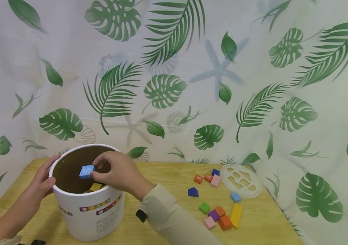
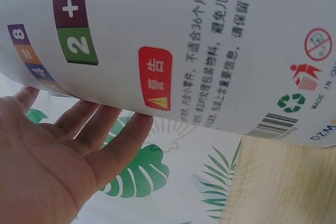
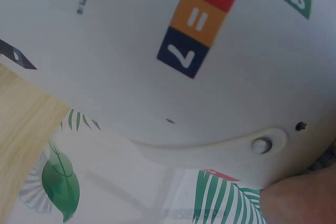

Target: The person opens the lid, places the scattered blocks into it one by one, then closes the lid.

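Note:
A white bucket (image 1: 92, 214) stands upright on the table in the head view, with printed number strips on its wall. My left hand (image 1: 43, 175) rests against its left side near the rim; in the left wrist view its fingers (image 2: 118, 148) reach to the wall, spread and fairly straight, with the palm apart from it. Over the bucket's mouth my right hand (image 1: 117, 172) pinches a light blue block (image 1: 87, 172) marked with a 5 between thumb and fingers. Inside lies a yellow block (image 1: 95, 186); other contents are mostly hidden. The right wrist view shows the bucket's handle (image 3: 210, 148) but not the fingers.
On the wooden table (image 1: 161, 204), several coloured blocks lie loosely to the right, among them a long yellow block (image 1: 236, 215) and a green block (image 1: 204, 208). Behind them lies a white cut-out lid (image 1: 255, 192). A leaf-patterned curtain (image 1: 174, 143) hangs at the back.

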`<state>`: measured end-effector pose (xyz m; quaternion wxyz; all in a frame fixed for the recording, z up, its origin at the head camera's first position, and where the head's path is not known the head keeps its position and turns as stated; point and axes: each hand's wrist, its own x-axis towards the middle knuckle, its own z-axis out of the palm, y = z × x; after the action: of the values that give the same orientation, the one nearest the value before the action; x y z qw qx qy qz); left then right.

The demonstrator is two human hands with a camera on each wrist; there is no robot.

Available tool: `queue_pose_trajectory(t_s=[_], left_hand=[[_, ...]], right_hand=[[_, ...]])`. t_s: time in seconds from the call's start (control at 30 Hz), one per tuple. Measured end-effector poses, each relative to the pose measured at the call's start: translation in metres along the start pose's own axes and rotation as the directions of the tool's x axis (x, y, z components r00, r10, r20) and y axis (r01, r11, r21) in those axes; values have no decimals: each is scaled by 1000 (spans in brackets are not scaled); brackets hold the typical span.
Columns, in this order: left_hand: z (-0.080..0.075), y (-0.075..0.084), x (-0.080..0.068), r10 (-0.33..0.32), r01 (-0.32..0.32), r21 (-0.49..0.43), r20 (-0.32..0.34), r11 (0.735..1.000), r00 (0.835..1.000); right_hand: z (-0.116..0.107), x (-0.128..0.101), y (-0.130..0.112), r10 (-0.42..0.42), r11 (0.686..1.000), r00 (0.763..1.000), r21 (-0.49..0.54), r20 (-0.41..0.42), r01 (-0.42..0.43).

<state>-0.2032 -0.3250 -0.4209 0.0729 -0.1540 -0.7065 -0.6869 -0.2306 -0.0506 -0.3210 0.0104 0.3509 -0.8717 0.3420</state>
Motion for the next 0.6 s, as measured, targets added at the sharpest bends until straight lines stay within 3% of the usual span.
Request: queue_pose_trajectory(t_s=[0.1, 0.23, 0.3, 0.43, 0.6], left_hand=[[0, 1, -1, -40, 41, 27, -20, 999, 999], [1, -3, 3, 59, -58, -90, 6, 994, 998], [3, -1, 4, 55, -54, -90, 8, 994, 998], [4, 4, 2, -33, 33, -26, -2, 999, 999], [4, 1, 2, -32, 32, -31, -6, 999, 999]], right_hand=[[0, 0, 0, 6, 1000, 1000, 21, -2, -6], [0, 0, 1, 6, 1000, 1000, 16, 3, -6], [-1, 0, 1, 8, 1000, 1000, 3, 13, -8], [-1, 0, 1, 28, 999, 999, -22, 37, -27], [-1, 0, -1, 54, 998, 998, -44, 42, -52]])
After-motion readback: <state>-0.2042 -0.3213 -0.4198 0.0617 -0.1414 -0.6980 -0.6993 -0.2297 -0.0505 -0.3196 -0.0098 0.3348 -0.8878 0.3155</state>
